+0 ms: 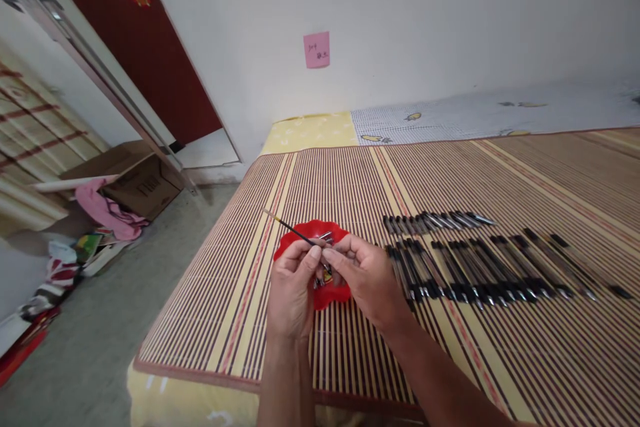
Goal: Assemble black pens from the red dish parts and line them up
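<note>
A thin pen refill (pixel 290 225), dark along most of its length with a yellowish, clear far end, slants up and left from my fingers. My left hand (pixel 296 280) pinches it between thumb and forefinger. The fingers of my right hand (pixel 367 273) are closed at its near end, touching the left fingertips; the tip itself is hidden there. Beneath both hands sits a red scalloped dish (pixel 333 298) with small shiny metal pieces (pixel 325 237) in it, partly covered by my fingers.
Right of the dish, several capped pens (pixel 475 273) lie in a long row, with a row of shorter dark pen parts (pixel 435 220) behind. All rest on a striped bamboo mat (pixel 210 293) over a bed. A cardboard box (pixel 145 183) stands on the floor at left.
</note>
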### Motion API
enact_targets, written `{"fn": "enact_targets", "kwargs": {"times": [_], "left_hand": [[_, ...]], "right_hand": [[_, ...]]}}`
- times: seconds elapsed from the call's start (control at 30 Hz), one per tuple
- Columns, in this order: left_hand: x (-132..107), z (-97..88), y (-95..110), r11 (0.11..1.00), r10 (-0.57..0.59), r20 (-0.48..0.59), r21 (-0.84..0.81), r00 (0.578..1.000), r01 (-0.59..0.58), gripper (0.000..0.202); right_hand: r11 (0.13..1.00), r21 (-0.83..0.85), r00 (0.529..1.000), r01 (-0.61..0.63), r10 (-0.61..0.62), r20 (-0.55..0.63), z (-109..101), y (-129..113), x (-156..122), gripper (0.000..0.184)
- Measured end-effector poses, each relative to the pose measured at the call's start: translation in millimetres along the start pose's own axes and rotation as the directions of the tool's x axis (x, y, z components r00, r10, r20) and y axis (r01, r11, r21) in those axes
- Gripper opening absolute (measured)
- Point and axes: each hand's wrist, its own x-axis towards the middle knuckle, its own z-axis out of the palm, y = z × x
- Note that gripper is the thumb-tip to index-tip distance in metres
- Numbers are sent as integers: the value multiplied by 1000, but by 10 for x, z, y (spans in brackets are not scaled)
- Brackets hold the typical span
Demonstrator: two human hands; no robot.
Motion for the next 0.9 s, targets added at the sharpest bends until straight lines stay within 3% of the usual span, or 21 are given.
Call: {"fn": "enact_targets", "kwargs": {"times": [0.1, 0.2, 0.33, 0.6, 0.9], "left_hand": [[46, -57, 26, 985, -50, -74, -171, 996, 36, 20], [113, -220, 96, 945, -133, -163, -318, 978, 75, 18], [163, -445, 177, 948, -99, -321, -318, 942, -9, 13], [164, -503, 155, 946, -47, -343, -317, 938, -68, 20], [152, -544, 214, 946, 5, -395, -296, 919, -133, 11]], "right_hand": [[995, -76, 996, 66, -70, -51, -94, -28, 12, 28], [989, -96, 985, 114, -125, -119, -317, -52, 73, 29], [986, 30, 950, 164, -149, -274, -586, -48, 176, 25], [975, 74, 920, 209, -171, -353, -675, -48, 192, 22], [974, 66, 920, 216, -180, -349, -703, -83, 174, 21]]}}
